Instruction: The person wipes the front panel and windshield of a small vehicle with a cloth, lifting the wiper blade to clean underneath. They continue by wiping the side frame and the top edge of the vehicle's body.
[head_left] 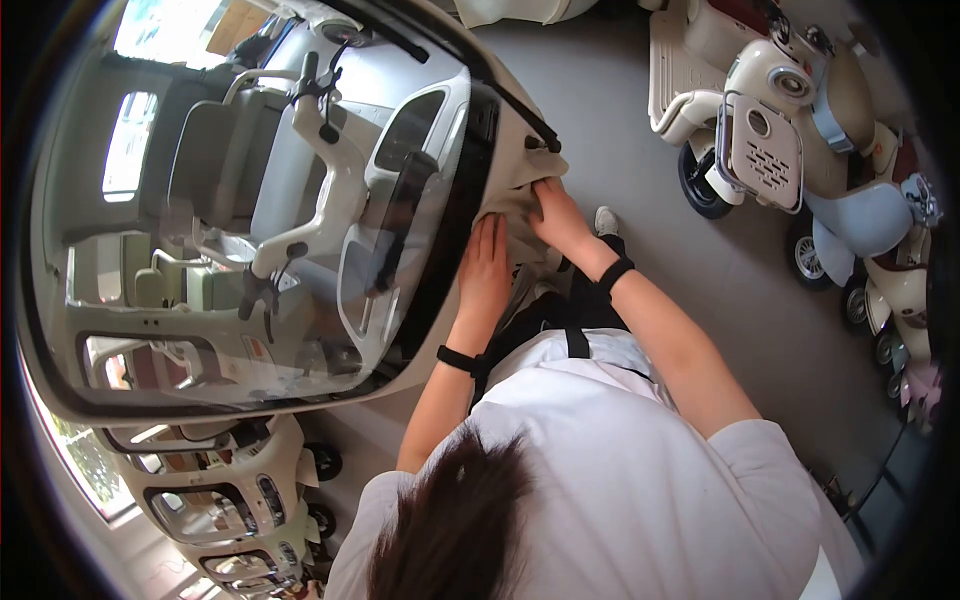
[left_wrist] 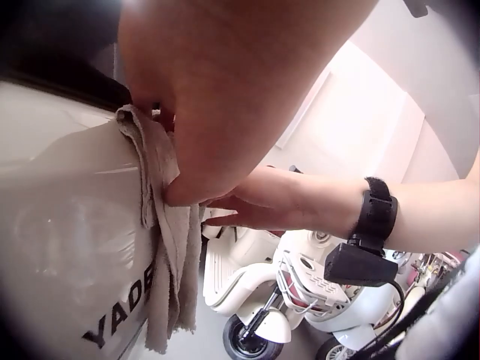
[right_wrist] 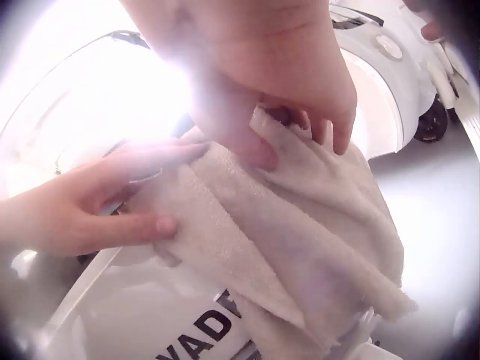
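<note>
Now wiping | cloth (head_left: 515,205) bunched on vehicle body (head_left: 440,340) near windshield edge | right hand (head_left: 562,222) grip pinched on cloth | left hand (head_left: 485,272) flat, fingers straight, pressing cloth | next, likely: drag cloth along panel.

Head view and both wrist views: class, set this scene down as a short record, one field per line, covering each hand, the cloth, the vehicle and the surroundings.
left hand: fingers straight, lying flat on the cloth
right hand: pinches the cloth's upper edge
cloth: beige towel, draped over the vehicle's front corner, its end hanging loose
vehicle: cream enclosed scooter with a black-rimmed windshield
surroundings: cream scooters parked on a grey floor
</note>
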